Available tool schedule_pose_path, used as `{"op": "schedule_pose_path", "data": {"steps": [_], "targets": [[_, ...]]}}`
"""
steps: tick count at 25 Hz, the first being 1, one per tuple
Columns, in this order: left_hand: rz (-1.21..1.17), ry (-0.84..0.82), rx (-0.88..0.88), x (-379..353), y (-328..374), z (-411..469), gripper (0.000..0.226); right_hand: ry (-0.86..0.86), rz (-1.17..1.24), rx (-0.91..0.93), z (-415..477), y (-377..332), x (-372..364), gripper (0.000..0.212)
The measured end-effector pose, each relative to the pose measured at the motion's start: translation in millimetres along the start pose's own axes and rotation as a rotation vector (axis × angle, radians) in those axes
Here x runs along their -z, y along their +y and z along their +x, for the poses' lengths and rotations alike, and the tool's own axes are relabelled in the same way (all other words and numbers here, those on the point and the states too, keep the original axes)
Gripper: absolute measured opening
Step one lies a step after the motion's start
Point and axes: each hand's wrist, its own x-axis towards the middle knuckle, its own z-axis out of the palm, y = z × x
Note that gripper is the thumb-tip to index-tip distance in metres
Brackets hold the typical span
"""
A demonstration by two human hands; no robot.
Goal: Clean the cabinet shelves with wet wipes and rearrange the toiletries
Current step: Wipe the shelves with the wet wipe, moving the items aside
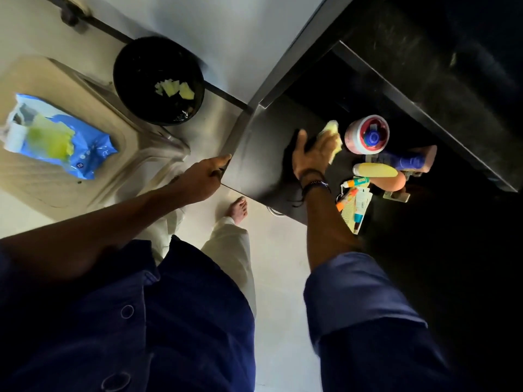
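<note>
Two hands at work on the cabinet, head view. The left hand (206, 176) grips the near corner of the grey panel (254, 171), judged to be the open cabinet door, with fingers curled round its edge. The right hand (310, 157) reaches into the dark interior with a yellow wet wipe (332, 132) under its fingers. The thumb stands apart from them. Blur hides whether the fingers press flat or curl into the wipe.

The wipe lies at the left end of the shelf (351, 108), just beside the toiletries. These crowd the shelf's right part: a pink jar (353, 142) nearest the wipe, a blue bottle (402, 161) and a yellow bottle (376, 169) lying behind it, and a cluster of small tubes (356, 193) toward the near edge.

Off the cabinet, a black bin (127, 80) holds used wipes (174, 89), and an opened blue wipe pack (90, 157) rests on a beige surface at the left.

Step in hand, as judged: wiping the bare part of the shelf, with the rearranging not yet done. The next move calls for clearing or shifting the jar and bottles so the wipe can reach the surface beneath them. The lying bottles may roll when nudged.
</note>
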Motion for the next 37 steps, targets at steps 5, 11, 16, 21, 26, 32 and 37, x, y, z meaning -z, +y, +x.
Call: {"op": "schedule_pose_path", "data": {"steps": [5, 11, 16, 21, 26, 32, 37], "targets": [[-0.019, 0.018, 0.009, -6, 2, -2, 0.049, 0.048, -0.160, 0.433, -114, -11, -73, 0.061], [0.000, 0.007, 0.036, -6, 5, 0, 0.050, 0.118, -0.207, 0.168, -151, 88, -50, 0.061], [0.035, 0.017, 0.024, -6, 6, -11, 0.048, 0.121, -0.072, 0.047, -52, 50, -21, 0.062], [0.042, 0.021, 0.024, -5, 10, -17, 0.046, 0.065, -0.178, 0.388, -122, 18, -60, 0.059], [0.012, 0.102, 0.028, -5, 22, -15, 0.044, 0.086, -0.193, 0.205, -134, 79, -39, 0.066], [0.008, 0.096, 0.014, -7, 16, -23, 0.044, -0.017, -0.188, 0.291, -23, 25, 6, 0.061], [0.097, 0.035, 0.018, -2, 8, -31, 0.042, 0.055, -0.204, 0.337, 53, -6, 10, 0.054]]}}
